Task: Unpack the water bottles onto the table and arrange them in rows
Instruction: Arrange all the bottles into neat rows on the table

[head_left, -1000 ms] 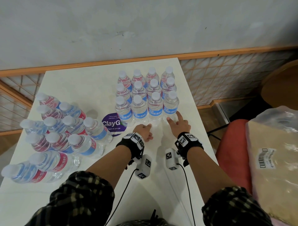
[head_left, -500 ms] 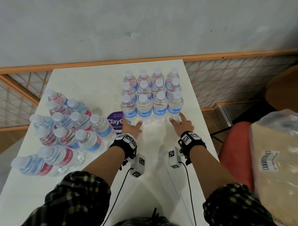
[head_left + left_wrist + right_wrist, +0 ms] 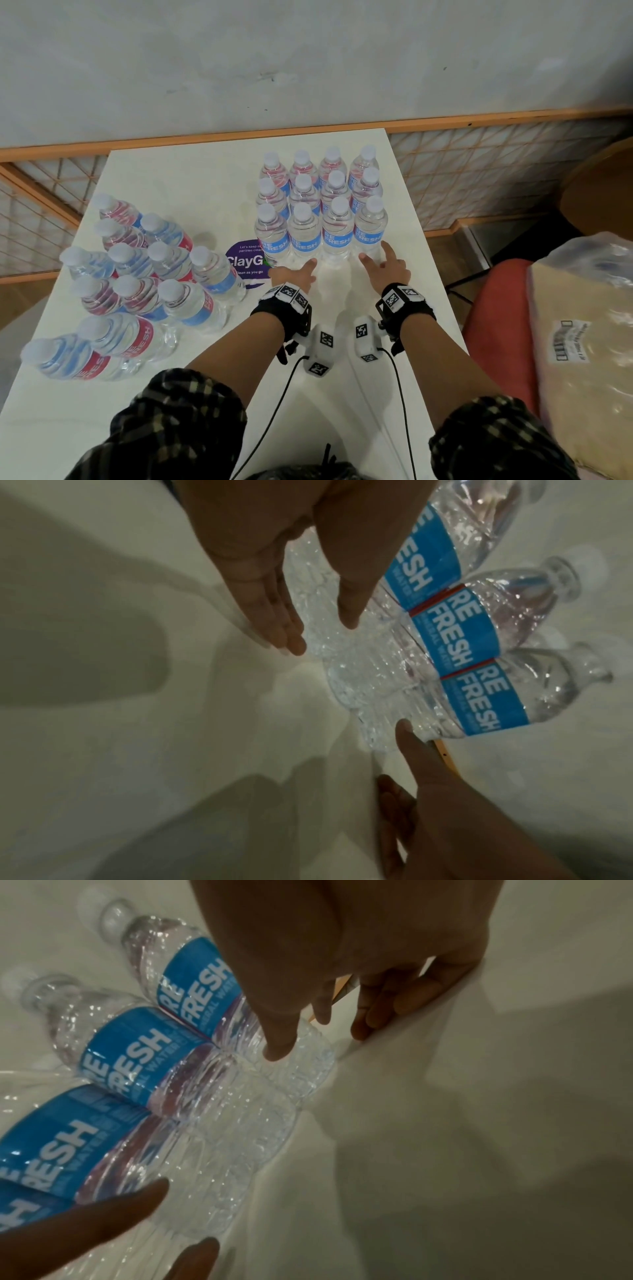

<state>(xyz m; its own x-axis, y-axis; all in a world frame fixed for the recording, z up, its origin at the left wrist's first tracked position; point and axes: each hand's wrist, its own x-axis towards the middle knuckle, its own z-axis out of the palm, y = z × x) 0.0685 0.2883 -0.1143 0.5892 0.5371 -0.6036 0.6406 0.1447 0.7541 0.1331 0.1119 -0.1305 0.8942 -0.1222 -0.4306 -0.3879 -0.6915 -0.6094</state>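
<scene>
Three rows of upright water bottles with blue labels form a block [image 3: 320, 202] on the right half of the white table [image 3: 188, 178]. My left hand [image 3: 294, 274] lies open at the foot of the front row [image 3: 305, 236], its straight fingers [image 3: 287, 639] against the two left bottles' bases. My right hand [image 3: 380, 263] is open too, with a fingertip [image 3: 277, 1047] on the base of the rightmost front bottle [image 3: 370, 228]. Neither hand grips a bottle. A loose cluster of bottles [image 3: 147, 270] with red and blue labels stands at the left.
A round purple sticker [image 3: 245, 260] lies on the table left of the block. The table's right edge is close beside my right hand. A red seat [image 3: 496, 325] and a plastic-wrapped beige pack [image 3: 582, 342] are at the right. A wall and lattice rail run behind.
My left hand has uncurled and moved forward and left to the base of the front row. My right hand stays at the rightmost front bottle.
</scene>
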